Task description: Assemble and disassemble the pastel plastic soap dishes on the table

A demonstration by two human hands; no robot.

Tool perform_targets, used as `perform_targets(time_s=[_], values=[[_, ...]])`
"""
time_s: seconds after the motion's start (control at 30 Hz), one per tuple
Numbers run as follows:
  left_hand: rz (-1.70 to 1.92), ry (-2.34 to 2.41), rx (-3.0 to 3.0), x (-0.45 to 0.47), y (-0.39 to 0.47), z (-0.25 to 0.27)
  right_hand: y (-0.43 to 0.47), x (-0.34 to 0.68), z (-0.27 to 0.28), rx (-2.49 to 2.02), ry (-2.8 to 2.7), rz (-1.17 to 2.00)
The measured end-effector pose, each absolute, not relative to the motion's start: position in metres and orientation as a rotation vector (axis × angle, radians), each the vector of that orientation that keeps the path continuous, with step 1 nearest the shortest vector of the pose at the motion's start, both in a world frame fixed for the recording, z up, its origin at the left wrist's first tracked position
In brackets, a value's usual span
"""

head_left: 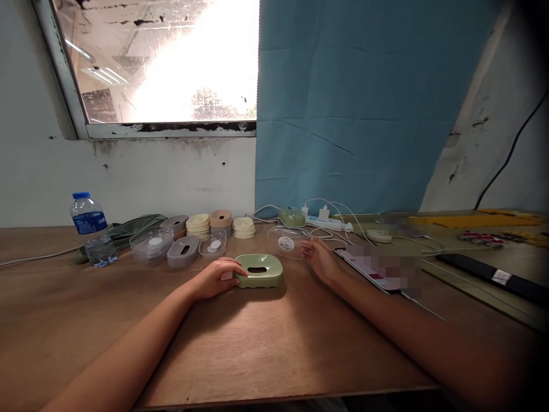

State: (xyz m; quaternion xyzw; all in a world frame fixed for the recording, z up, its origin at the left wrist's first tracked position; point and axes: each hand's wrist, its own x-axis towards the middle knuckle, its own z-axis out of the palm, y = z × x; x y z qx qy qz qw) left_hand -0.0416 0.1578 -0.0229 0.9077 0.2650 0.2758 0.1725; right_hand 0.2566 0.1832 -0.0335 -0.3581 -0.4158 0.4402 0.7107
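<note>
A green oval box with a slot in its top (259, 277) sits on the table in front of me. My left hand (221, 277) is closed on its left end, the thumb low at the side and the fingers over the upper edge. Farther back is a clear plastic container (286, 243) with a round printed label. The curled fingers of my right hand (321, 261) are closed at the container's right edge; the exact grip is hard to make out.
Behind, grey slotted boxes (183, 252), cream stacked cups (198, 225), clear containers (152, 246) and another green box (292, 217) stand along the wall. A water bottle (94, 232) is left. A tablet (366, 270), power strip (330, 223) and cables lie right.
</note>
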Motion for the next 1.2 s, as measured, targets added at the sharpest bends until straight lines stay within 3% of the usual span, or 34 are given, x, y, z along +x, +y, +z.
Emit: perform_targets(time_s=[0.47,0.93,1.03,1.2], values=[[0.92,0.801,2.653,-0.044,0.163,-0.025,0.185,0.259,-0.034,-0.766,-0.787,1.09],[1.331,2.039,2.524,-0.119,0.199,-0.022,0.197,0.269,-0.036,-0.867,-1.017,0.844],[1.255,2.107,2.465,-0.129,0.203,-0.024,0.196,0.271,-0.034,-0.908,-1.145,0.669],[0.787,2.044,2.388,-0.13,0.203,-0.028,0.186,0.273,-0.026,-0.985,-1.502,0.329]])
